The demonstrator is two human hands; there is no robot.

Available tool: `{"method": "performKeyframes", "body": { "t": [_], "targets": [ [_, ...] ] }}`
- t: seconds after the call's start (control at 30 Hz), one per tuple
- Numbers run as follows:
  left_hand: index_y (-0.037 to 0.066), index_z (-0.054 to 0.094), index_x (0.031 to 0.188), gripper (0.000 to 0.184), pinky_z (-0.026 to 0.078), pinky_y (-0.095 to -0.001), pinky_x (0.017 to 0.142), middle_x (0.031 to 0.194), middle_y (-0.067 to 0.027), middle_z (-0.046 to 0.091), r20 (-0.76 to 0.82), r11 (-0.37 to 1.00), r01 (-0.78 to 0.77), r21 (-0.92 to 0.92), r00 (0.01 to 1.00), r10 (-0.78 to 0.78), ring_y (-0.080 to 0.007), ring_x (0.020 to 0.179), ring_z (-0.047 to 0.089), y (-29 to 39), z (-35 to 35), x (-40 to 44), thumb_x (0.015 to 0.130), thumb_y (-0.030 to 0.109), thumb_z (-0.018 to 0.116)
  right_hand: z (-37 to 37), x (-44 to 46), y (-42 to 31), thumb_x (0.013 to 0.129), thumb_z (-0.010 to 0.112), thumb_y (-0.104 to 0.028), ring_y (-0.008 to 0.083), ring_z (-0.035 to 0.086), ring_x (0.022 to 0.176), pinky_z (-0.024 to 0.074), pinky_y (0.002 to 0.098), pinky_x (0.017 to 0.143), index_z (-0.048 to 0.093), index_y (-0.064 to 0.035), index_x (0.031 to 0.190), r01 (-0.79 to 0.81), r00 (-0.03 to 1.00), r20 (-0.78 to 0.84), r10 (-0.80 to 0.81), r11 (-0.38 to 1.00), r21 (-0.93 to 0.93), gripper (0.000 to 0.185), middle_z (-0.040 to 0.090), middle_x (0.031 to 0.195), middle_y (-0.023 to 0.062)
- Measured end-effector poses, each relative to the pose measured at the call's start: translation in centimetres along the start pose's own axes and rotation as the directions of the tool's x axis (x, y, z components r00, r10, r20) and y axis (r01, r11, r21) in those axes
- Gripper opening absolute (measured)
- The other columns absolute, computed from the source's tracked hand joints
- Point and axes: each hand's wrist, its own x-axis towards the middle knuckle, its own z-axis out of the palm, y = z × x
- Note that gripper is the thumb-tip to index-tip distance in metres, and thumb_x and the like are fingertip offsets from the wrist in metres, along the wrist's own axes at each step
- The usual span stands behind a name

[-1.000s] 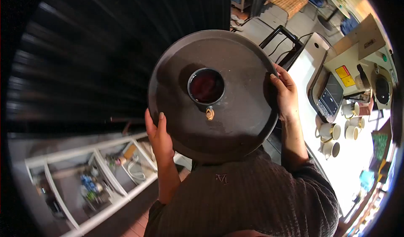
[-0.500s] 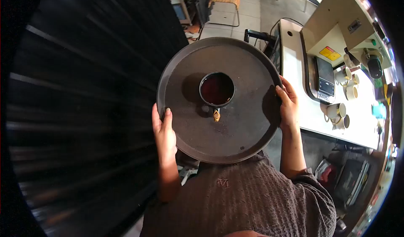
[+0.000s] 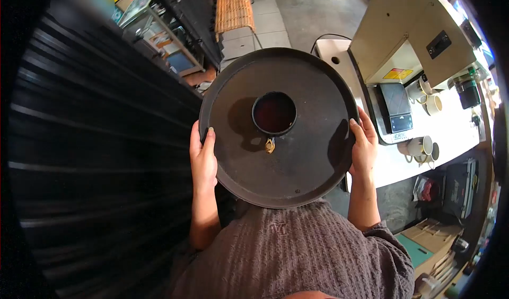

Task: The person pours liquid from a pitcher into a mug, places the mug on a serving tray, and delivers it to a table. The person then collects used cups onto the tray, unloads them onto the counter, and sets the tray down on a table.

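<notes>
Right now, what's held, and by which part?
A round dark tray, held by its rim: left hand at the left edge, right hand at the right. Neither hand touches the cup standing on it.

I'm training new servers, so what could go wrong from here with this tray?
The cup stands on the tray with dark liquid inside; a tilt might make it slide or spill.
The left grip and right grip hold only the tray's sides, so if either loosened, it could tip.
The counter appears beside the right grip, so turning might cause a bump, though the gap is unclear.
</notes>
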Motion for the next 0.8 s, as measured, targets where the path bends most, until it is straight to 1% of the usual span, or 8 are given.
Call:
{"method": "performKeyframes", "body": {
  "t": [0.07, 0.1, 0.13, 0.2, 0.37, 0.57, 0.73, 0.8],
  "targets": [
    [-0.003, 0.039, 0.139, 0.045, 0.036, -0.0281, 0.102, 0.131, -0.0095, 0.053, 0.039, 0.999, 0.028, -0.043, 0.999, -0.026, -0.0148, 0.118, 0.049, 0.0, 1.4, 3.1, 0.100, 0.014, 0.051, -0.1, 1.4, 0.0, 0.096, 0.049, -0.004, 0.0175, 0.059, 0.109, 0.0458, 0.0292, 0.093, 0.047, 0.0030, 0.136, 0.027, 0.999, -0.045, -0.026, 0.999, 0.017, 0.040, 0.059, 0.125, 0.0140],
    [-0.001, 0.040, 0.140, 0.048, 0.036, -0.0332, 0.104, 0.134, -0.0110, 0.052, 0.084, 0.995, 0.004, 0.102, 0.996, -0.013, -0.0197, 0.122, 0.049, 0.0, 1.8, 4.8, 0.100, 0.022, 0.051, -0.1, 2.1, -0.2, 0.096, 0.049, -0.004, 0.0173, 0.059, 0.109, 0.0457, 0.0289, 0.093, 0.047, 0.0033, 0.136, 0.037, 0.995, -0.093, -0.038, 0.999, -0.011, 0.040, 0.059, 0.124, 0.0139],
    [-0.001, 0.040, 0.140, 0.048, 0.036, -0.0332, 0.104, 0.134, -0.0110, 0.052, 0.116, 0.995, 0.009, 0.104, 0.993, -0.021, -0.0197, 0.122, 0.049, 0.4, 2.8, 6.0, 0.100, 0.022, 0.051, -0.2, 2.7, -0.4, 0.097, 0.049, -0.004, 0.0171, 0.059, 0.109, 0.0455, 0.0286, 0.093, 0.046, 0.0036, 0.136, 0.049, 0.989, -0.141, -0.054, 0.998, -0.039, 0.041, 0.059, 0.124, 0.0137],
    [-0.004, 0.040, 0.139, 0.046, 0.037, -0.0275, 0.101, 0.131, -0.0095, 0.053, 0.188, 0.993, 0.012, 0.120, 0.982, -0.034, -0.0149, 0.118, 0.049, 1.6, 5.0, 8.4, 0.100, 0.017, 0.051, 0.1, 3.4, -0.8, 0.097, 0.050, -0.005, 0.0170, 0.058, 0.110, 0.0445, 0.0285, 0.095, 0.046, 0.0041, 0.136, 0.082, 0.980, -0.180, -0.079, 0.997, 0.006, 0.041, 0.058, 0.125, 0.0137],
    [-0.002, 0.044, 0.136, 0.043, 0.038, -0.0275, 0.099, 0.127, -0.0080, 0.056, 0.335, 0.996, 0.046, 0.079, 0.940, -0.070, -0.0141, 0.115, 0.052, 0.7, 8.5, 15.9, 0.100, 0.019, 0.052, 1.4, 4.8, -0.4, 0.097, 0.050, -0.007, 0.0178, 0.055, 0.115, 0.0416, 0.0299, 0.099, 0.045, 0.0050, 0.137, 0.140, 0.929, -0.348, -0.124, 0.990, 0.021, 0.042, 0.056, 0.130, 0.0139],
    [0.000, 0.048, 0.133, 0.037, 0.041, -0.0273, 0.097, 0.123, -0.0068, 0.060, 0.558, 0.997, 0.059, 0.055, 0.826, -0.079, -0.0138, 0.111, 0.055, 1.1, 13.4, 24.9, 0.100, 0.016, 0.051, 4.5, 6.8, 1.1, 0.097, 0.050, -0.008, 0.0183, 0.054, 0.117, 0.0407, 0.0308, 0.101, 0.046, 0.0044, 0.137, 0.239, 0.797, -0.572, -0.196, 0.971, 0.000, 0.041, 0.055, 0.131, 0.0136],
    [-0.002, 0.044, 0.137, 0.044, 0.043, -0.0289, 0.097, 0.126, -0.0094, 0.059, 0.739, 0.974, 0.226, 0.006, 0.655, -0.156, -0.0163, 0.112, 0.057, 0.9, 15.5, 32.0, 0.098, 0.015, 0.053, 8.3, 8.4, 2.2, 0.098, 0.050, -0.007, 0.0189, 0.053, 0.118, 0.0399, 0.0320, 0.102, 0.047, 0.0045, 0.136, 0.278, 0.672, -0.692, -0.263, 0.956, -0.093, 0.040, 0.056, 0.131, 0.0132],
    [-0.001, 0.046, 0.135, 0.040, 0.044, -0.0284, 0.095, 0.124, -0.0091, 0.060, 0.743, 0.972, 0.233, -0.008, 0.652, -0.150, -0.0158, 0.110, 0.058, 0.9, 16.1, 34.0, 0.098, 0.014, 0.052, 10.3, 9.3, 2.0, 0.098, 0.049, -0.007, 0.0196, 0.053, 0.117, 0.0405, 0.0325, 0.101, 0.047, 0.0048, 0.135, 0.301, 0.666, -0.696, -0.267, 0.951, -0.077, 0.039, 0.056, 0.130, 0.0133]
  ]
}}
